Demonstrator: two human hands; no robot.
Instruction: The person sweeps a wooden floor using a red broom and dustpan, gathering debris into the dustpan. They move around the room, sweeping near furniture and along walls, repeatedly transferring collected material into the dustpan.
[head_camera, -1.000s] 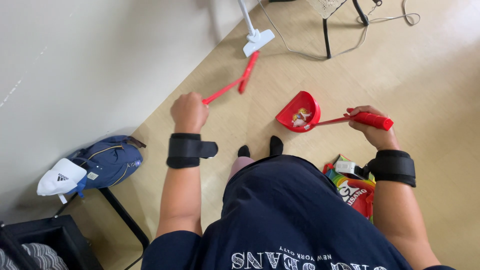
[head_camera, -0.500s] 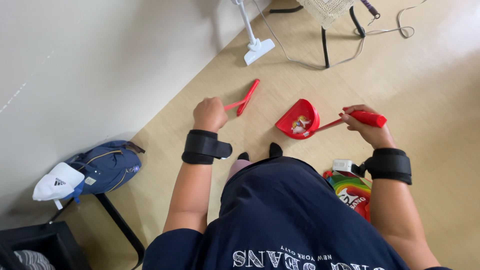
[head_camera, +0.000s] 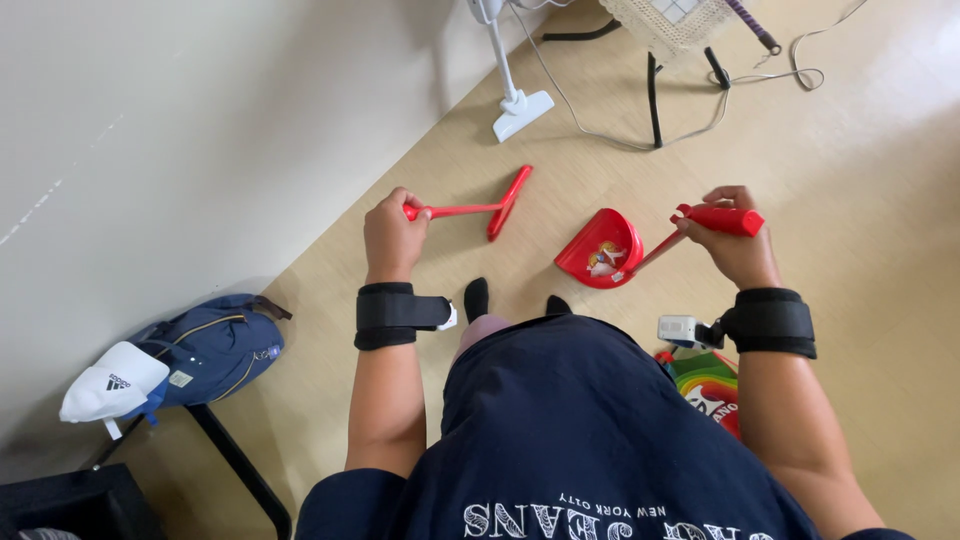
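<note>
My left hand (head_camera: 392, 238) grips the thin handle of a red broom (head_camera: 478, 207), whose flat head hangs over the wooden floor. My right hand (head_camera: 738, 250) holds the thick red handle of a red dustpan (head_camera: 600, 250). The dustpan is tilted and holds a few small bits of litter. Broom head and dustpan are apart, with the broom to the dustpan's left. Both wrists wear black straps. My feet in dark socks show below the broom.
A white wall runs along the left. A white stand base (head_camera: 521, 112) and dark cables (head_camera: 652, 90) lie at the top. A blue backpack with a white cap (head_camera: 170, 365) sits at lower left. Colourful packaging (head_camera: 706, 385) lies by my right arm.
The view has shifted, so both hands sit lower in the frame. My left hand drew the broom nearer to me and turned it, so its head now points right, closer to the dustpan.
</note>
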